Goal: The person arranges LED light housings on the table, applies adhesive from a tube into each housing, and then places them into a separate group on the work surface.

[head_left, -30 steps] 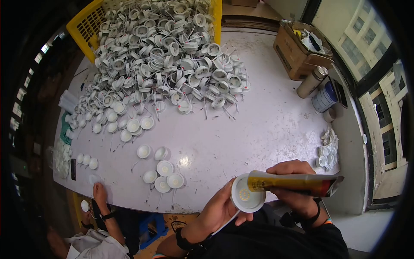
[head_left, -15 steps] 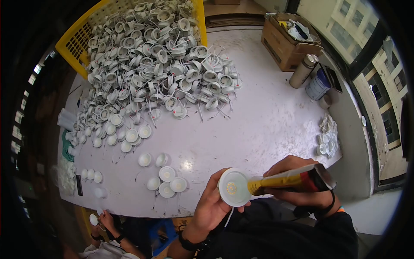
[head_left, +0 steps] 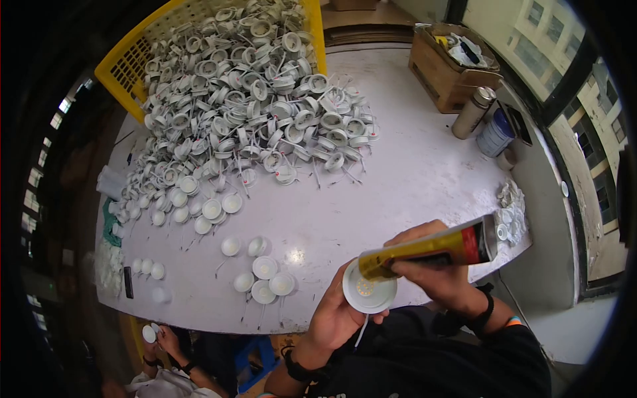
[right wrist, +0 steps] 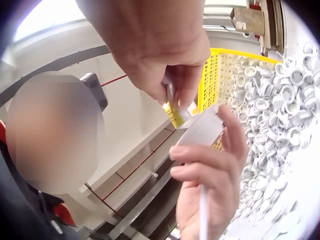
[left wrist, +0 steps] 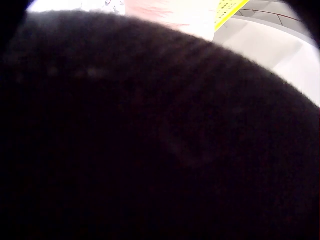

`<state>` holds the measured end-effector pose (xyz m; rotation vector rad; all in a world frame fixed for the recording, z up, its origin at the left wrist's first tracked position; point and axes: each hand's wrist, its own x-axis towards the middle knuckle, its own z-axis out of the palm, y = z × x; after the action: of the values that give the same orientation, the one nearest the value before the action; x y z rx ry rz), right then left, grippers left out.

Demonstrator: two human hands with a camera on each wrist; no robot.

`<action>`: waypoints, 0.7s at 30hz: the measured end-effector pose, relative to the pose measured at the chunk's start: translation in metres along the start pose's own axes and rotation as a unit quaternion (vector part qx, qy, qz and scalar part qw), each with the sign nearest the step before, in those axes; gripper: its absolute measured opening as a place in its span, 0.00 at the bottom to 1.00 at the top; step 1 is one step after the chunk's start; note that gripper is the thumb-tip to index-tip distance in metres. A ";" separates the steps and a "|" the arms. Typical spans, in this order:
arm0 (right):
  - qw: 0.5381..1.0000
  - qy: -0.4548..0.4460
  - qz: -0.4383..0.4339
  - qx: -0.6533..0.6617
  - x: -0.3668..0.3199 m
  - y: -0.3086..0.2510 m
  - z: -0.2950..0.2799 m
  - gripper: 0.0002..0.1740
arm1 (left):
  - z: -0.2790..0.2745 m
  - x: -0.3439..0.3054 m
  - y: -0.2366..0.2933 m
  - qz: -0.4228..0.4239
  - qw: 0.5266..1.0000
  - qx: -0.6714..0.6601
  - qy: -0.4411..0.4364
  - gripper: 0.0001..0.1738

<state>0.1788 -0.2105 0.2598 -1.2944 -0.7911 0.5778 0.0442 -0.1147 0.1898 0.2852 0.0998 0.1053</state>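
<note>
My left hand [head_left: 325, 323] holds a white round LED downlight [head_left: 376, 300] by its rim, its face up with a ring of small yellow LEDs and a white cable hanging below. My right hand [head_left: 443, 285] grips a yellow, black and red glue tube [head_left: 434, 249]. The tube slants down leftward, and its lower end overlaps the upper part of the lamp face. From the right wrist, the lamp's pale side [right wrist: 202, 131] shows above the left fingers, close under the tube's tip [right wrist: 176, 117]. Dark cloth fills most of the left wrist view.
Several downlights [head_left: 263, 267] lie on the table [head_left: 398, 179] left of my hands. Behind them, a large heap of white lamp housings [head_left: 265, 99] spills from a yellow crate [head_left: 123, 69]. A cardboard box [head_left: 441, 69], flask [head_left: 473, 113] and tin [head_left: 495, 136] stand right. Another person's hands [head_left: 169, 340] hold white discs.
The glue tube has swung to a steeper slant, its lower end now further over the lamp's upper part. The lamp stays in my left hand. The other person's hands have moved closer together.
</note>
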 end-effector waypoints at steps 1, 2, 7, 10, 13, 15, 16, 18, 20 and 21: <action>1.000 0.028 -0.002 -0.014 0.001 0.005 -0.002 0.15 | 0.002 0.001 0.003 -0.005 1.000 0.017 0.022 0.30; 0.998 0.022 0.048 -0.017 0.001 0.003 -0.006 0.15 | 0.001 0.001 0.003 0.011 0.999 0.020 0.031 0.30; 0.994 0.100 0.032 0.015 -0.003 0.010 -0.020 0.12 | -0.024 0.000 0.005 0.003 0.997 0.075 0.033 0.30; 0.978 0.203 0.037 0.023 -0.008 0.027 -0.037 0.14 | -0.092 0.001 0.001 0.014 0.980 0.149 0.130 0.29; 0.977 0.199 0.062 0.034 -0.016 0.038 -0.045 0.14 | -0.166 -0.010 -0.013 0.007 0.926 0.250 0.283 0.28; 0.973 0.209 0.095 0.034 -0.019 0.039 -0.043 0.13 | -0.198 -0.020 -0.021 0.010 0.890 0.291 0.353 0.27; 0.974 0.205 0.093 0.036 -0.021 0.041 -0.045 0.13 | -0.205 -0.025 -0.023 0.021 0.878 0.278 0.388 0.26; 0.975 0.191 0.107 0.034 -0.023 0.045 -0.049 0.13 | -0.216 -0.032 -0.018 0.033 0.865 0.264 0.424 0.26; 0.976 0.181 0.114 0.035 -0.021 0.045 -0.046 0.13 | -0.223 -0.040 -0.008 0.051 0.865 0.245 0.435 0.26; 0.976 0.174 0.122 0.037 -0.021 0.047 -0.045 0.13 | -0.224 -0.041 -0.003 0.054 0.865 0.245 0.434 0.26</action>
<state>0.2036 -0.2450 0.2066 -1.3846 -0.3198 0.5481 -0.0217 -0.0607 -0.0212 0.7405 1.0244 0.3178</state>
